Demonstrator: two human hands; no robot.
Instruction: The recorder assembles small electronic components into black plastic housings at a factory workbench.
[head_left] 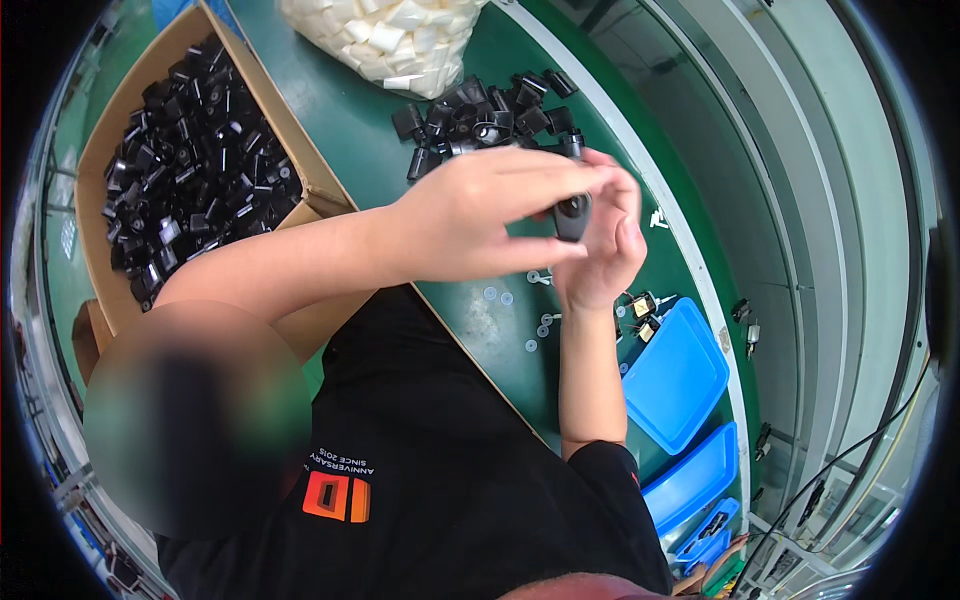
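Note:
My left hand reaches in from the left and pinches a black plastic part between thumb and fingers. The part has a round recess in its side, and a narrower black end shows above my fingers. My right hand comes up from below with its palm toward the part. Its fingers curl round the part's far side, partly hidden behind my left fingertips. Just beyond both hands lies a loose pile of black plastic parts. Small translucent washers are scattered on the green tabletop near my right forearm.
A cardboard box full of black parts stands at the left. A clear bag of white blocks sits at the back. Blue trays line the right edge, beside small metal-and-black components. Another person's hand shows at lower right.

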